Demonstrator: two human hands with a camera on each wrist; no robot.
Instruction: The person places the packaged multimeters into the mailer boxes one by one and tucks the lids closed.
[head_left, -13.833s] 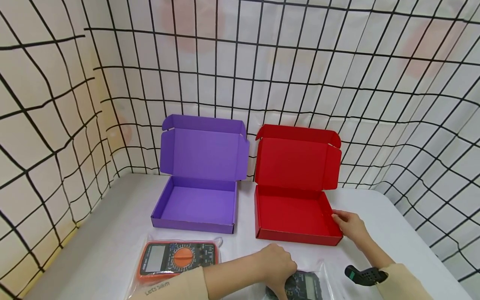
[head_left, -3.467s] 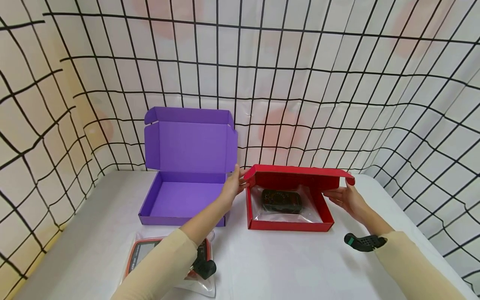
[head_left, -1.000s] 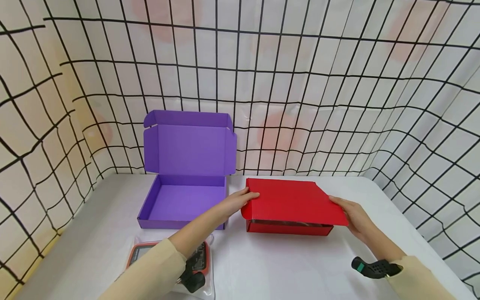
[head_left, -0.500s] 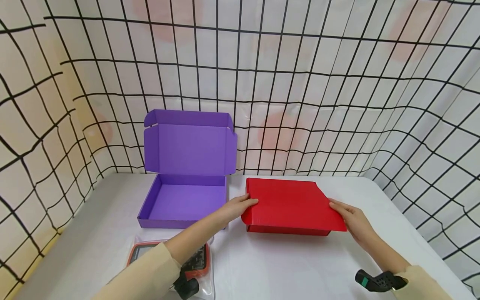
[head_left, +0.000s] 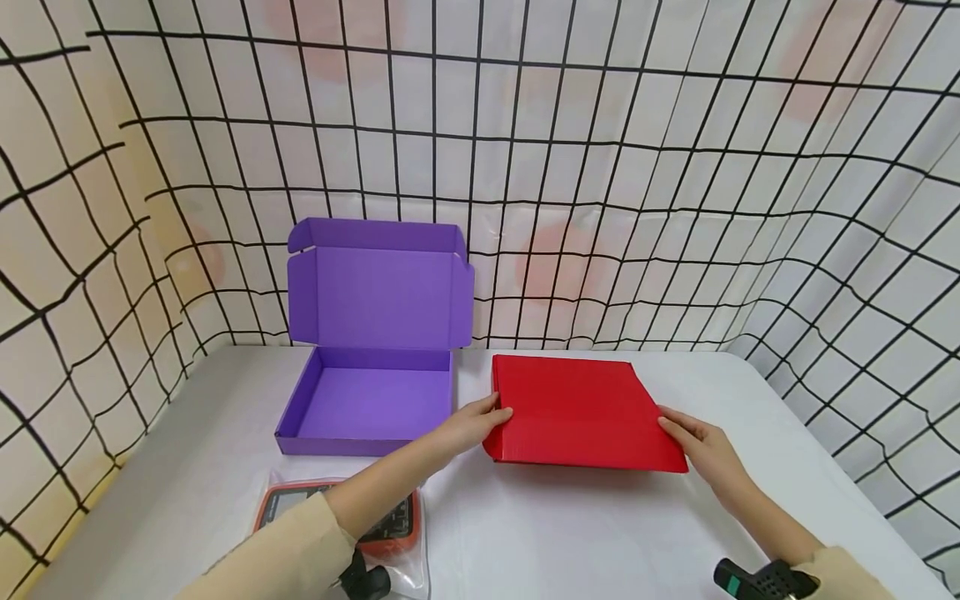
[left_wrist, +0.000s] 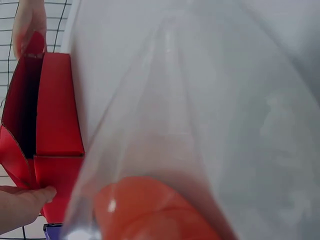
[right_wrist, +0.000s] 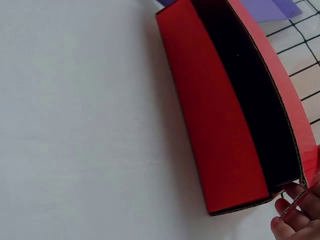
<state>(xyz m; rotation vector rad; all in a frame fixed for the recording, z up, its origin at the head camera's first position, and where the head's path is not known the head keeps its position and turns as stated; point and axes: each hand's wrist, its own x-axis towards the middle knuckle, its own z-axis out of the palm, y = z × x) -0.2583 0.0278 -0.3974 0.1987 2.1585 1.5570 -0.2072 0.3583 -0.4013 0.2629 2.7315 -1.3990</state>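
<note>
I see the red box (right_wrist: 215,110) right of the purple box (head_left: 330,447), its lid (head_left: 577,408) ajar; the left hand (head_left: 472,423) pinches its nearer side, the right hand (head_left: 702,443) curls round the lid's farther end.

Soft, bright light surrounds me; the gridded wall (head_left: 525,179) bows left and right; faint shadow skirts the near side of my red box (head_left: 577,412); close plastic (left_wrist: 235,100) blurs.

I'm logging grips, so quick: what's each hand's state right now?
Left hand: closed, holding the red lid at its left edge.
Right hand: closed, holding the red lid at its right edge.
</note>
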